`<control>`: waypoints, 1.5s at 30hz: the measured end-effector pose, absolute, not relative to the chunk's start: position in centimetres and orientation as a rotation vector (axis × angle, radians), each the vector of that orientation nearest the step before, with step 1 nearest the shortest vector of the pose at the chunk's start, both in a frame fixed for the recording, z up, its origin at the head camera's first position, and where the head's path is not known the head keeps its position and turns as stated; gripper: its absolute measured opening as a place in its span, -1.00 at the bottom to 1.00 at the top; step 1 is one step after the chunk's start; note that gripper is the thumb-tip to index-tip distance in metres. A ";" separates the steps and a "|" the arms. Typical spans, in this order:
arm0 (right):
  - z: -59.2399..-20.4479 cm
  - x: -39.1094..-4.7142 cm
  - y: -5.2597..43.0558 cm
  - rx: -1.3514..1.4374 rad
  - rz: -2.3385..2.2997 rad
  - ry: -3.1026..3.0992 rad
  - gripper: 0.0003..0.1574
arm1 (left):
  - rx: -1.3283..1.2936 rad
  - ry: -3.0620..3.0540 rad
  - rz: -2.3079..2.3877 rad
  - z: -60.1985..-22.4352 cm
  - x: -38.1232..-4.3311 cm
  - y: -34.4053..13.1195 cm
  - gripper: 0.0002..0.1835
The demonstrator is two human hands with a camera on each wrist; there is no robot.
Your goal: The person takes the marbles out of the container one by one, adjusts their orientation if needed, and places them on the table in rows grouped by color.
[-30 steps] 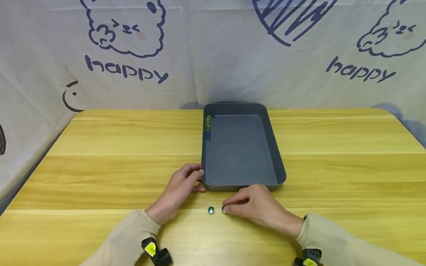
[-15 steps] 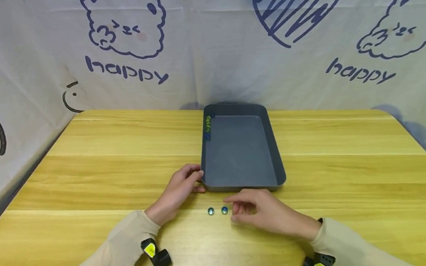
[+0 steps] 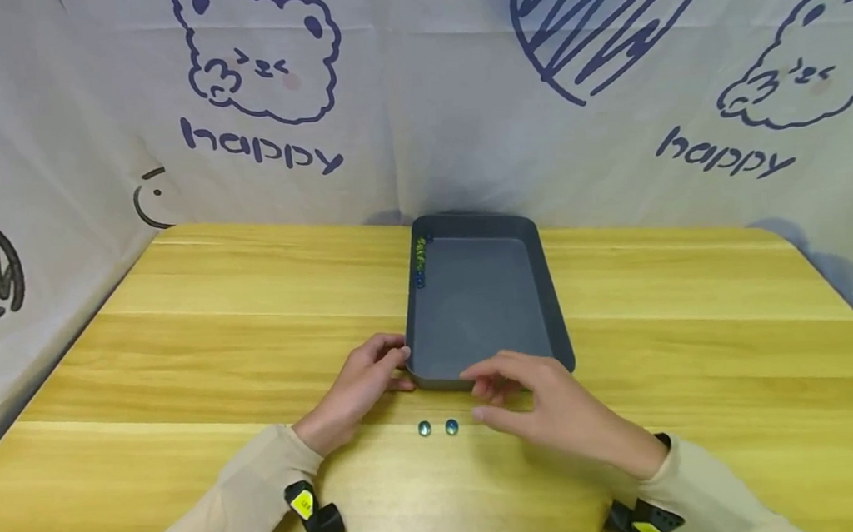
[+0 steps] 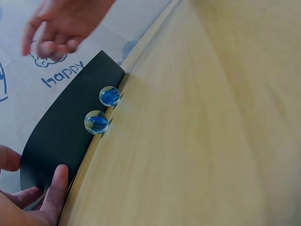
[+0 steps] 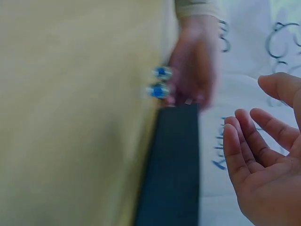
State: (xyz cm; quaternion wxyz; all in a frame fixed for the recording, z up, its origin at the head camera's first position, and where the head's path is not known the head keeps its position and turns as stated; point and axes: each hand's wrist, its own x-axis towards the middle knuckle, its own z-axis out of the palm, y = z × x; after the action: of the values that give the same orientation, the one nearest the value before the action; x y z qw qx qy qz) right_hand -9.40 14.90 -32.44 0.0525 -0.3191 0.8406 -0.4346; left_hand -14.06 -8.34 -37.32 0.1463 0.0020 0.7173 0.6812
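Note:
In the head view, two clear glass marbles (image 3: pixel 437 427) with blue swirls lie a little apart on the table, before the near edge of a dark grey baking pan (image 3: pixel 481 308). My left hand (image 3: pixel 360 380) holds the pan's near left corner, with fingertips (image 4: pixel 59 176) against its wall. Empty and loosely spread, my right hand (image 3: pixel 546 398) hovers by the pan's near edge, right of the marbles. Its fingers (image 5: pixel 254 150) and thumb stand apart in the right wrist view. The left wrist view shows the nearer marble (image 4: pixel 96 122) large, close to the pan wall.
Several small green and blue marbles (image 3: pixel 421 258) line the pan's left inner wall near the back. The pan stands on a wood-grain table (image 3: pixel 214 333). White cloth (image 3: pixel 446 131) with drawings hangs behind the table and along its left side.
My right hand has let go of the right-hand marble and drawn up and to the right, its fingers parting. The left hand stays at the pan corner. The head view has tilted slightly.

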 end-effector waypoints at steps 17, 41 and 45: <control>-29.8 -12.1 14.5 -0.894 -1.436 2.730 -0.71 | -0.015 2.075 1.957 -37.1 -13.9 -8.5 -0.59; -30.2 -18.4 17.9 -0.457 -1.344 2.662 -0.68 | 0.006 2.085 1.968 -37.5 -14.1 -8.2 -0.60; -29.8 -19.5 17.5 -0.481 -1.261 2.678 -0.65 | 0.001 2.085 1.967 -37.4 -14.0 -8.3 -0.61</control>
State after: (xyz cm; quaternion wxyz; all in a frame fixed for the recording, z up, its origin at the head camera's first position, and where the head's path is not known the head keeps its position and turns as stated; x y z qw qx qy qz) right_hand -19.48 17.53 -29.82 0.0713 -0.1598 0.8908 -0.4193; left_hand -14.05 -8.30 -37.42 0.1369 0.0003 0.7206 0.6797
